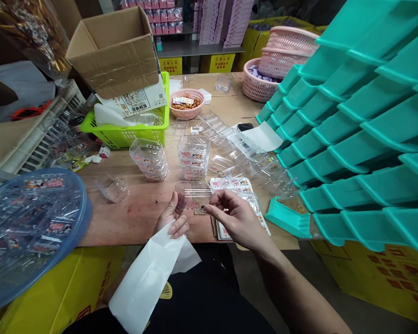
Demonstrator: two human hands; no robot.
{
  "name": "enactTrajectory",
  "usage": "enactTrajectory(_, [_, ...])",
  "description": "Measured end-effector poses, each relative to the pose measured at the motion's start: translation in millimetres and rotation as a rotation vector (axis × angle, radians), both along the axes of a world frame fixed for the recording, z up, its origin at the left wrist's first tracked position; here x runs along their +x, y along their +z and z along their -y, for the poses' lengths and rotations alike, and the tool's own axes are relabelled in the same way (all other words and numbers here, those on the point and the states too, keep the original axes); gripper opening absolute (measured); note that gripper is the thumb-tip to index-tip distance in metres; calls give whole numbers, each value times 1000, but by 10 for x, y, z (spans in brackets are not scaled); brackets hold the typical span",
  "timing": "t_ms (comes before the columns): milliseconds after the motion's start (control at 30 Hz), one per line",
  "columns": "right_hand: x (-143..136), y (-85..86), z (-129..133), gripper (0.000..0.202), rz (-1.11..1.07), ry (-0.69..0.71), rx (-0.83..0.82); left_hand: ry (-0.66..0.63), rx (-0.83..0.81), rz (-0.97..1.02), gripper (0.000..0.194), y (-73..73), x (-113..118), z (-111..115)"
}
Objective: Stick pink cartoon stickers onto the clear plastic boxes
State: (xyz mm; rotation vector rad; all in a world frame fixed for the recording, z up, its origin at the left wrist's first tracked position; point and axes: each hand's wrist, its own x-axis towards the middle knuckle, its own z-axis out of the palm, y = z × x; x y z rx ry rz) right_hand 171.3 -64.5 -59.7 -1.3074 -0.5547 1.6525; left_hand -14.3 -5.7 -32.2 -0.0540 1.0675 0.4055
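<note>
In my left hand [173,218] are a small clear plastic box [195,189] and a white strip of backing paper [148,273] that hangs toward my lap. A sticker [191,204] with pink lettering shows on the box's near side. My right hand [235,215] pinches the sticker's right end, against the box's corner. Sticker sheets [242,184] lie in a pile just beyond and under my right hand. Past the box stand two stacks of clear boxes with stickers, a left stack [149,160] and a right stack [194,157].
A blue tub [85,218] of stickered boxes sits at left. Nested clear boxes [254,162] lie across the right side, beside tall teal trays [362,134]. Behind are a green basket [125,137] under a carton [114,51] and a pink basket [186,112] of brown items.
</note>
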Motion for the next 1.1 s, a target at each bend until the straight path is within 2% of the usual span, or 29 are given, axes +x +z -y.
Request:
enactTrajectory(300, [16,-36,-52,27,-28,-4,-6,-7,46,-66,62,6,22,-45])
enactTrajectory(567, [8,-56,-96,29,-51,-2,-7,-40,22,-57,60,29,15,-79])
enactTrajectory(800, [-5,-80,-123,35,-51,10,-43,-58,-29,-31,52,24,-52,-102])
enactTrajectory(967, [-3,-80,-142,38,-41,6,-54,-4,8,-42,64,71,34,-100])
enactTrajectory(1100, [-12,-85,-143,39,-9,6,-62,52,27,-125,71,90,119,-99])
